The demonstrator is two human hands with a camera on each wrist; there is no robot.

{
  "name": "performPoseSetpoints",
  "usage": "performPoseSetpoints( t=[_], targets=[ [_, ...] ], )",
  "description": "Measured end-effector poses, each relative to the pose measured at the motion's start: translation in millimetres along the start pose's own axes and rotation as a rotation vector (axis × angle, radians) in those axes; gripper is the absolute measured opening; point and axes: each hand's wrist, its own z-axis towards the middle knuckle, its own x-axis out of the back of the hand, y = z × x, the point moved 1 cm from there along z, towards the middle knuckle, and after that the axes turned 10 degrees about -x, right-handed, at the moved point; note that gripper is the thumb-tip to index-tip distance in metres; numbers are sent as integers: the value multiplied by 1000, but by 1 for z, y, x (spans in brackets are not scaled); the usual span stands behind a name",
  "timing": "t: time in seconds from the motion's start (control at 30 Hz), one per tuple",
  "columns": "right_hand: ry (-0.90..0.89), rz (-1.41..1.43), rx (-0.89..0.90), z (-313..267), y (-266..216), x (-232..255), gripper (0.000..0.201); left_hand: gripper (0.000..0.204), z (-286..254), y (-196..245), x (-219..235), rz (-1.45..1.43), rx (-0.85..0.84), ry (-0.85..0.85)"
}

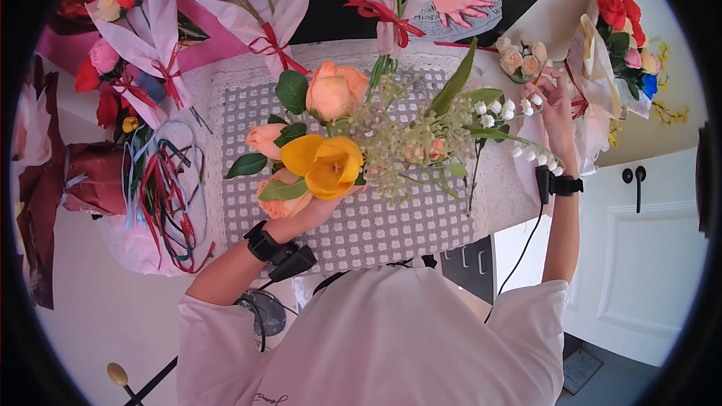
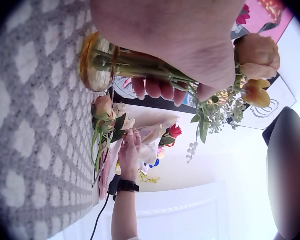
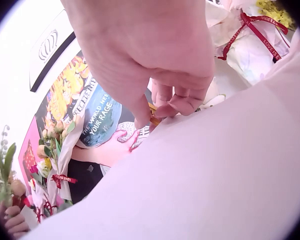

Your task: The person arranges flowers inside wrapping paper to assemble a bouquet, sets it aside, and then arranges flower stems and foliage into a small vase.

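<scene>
My left hand grips an amber glass vase on the checked cloth, its fingers wrapped round the neck. Peach roses, a yellow tulip, pale sprigs and a lily-of-the-valley stem rise from the vase, partly covering that hand in the head view. Off to the right, my right hand reaches beside a cluster of small cream-peach flowers. Its thumb and fingers pinch a small gold-orange thing; mostly hidden, its kind I cannot tell.
Wrapped bouquets with red ribbons line the table's back. Another bouquet lies at the right, close by my right hand. Loose ribbons hang at the left edge. A loose peach rose lies beside the vase. A white door stands right.
</scene>
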Motion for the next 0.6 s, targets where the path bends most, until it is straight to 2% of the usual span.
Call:
performPoseSetpoints(
  t=[0.07,0.17,0.4,0.5,0.57,0.6],
  targets=[
    [74,-89,83,-3,-11,-5,19,39,-6,-1,0,3,-12,-7],
    [99,-204,68,-2,-15,2,26,39,-9,-4,2,8,-30,-13],
    [157,-82,32,-8,-24,5,25,41,-15,-10,4,25,-75,-11],
    [230,-106,109,-19,-30,9,26,42,-22,-13,7,31,-90,-9],
    [365,-196,248,-30,-33,16,26,42,-22,-16,6,34,-99,-7],
    [362,-240,283,-42,-43,20,23,42,-23,-17,5,35,-102,-5]
  ],
)
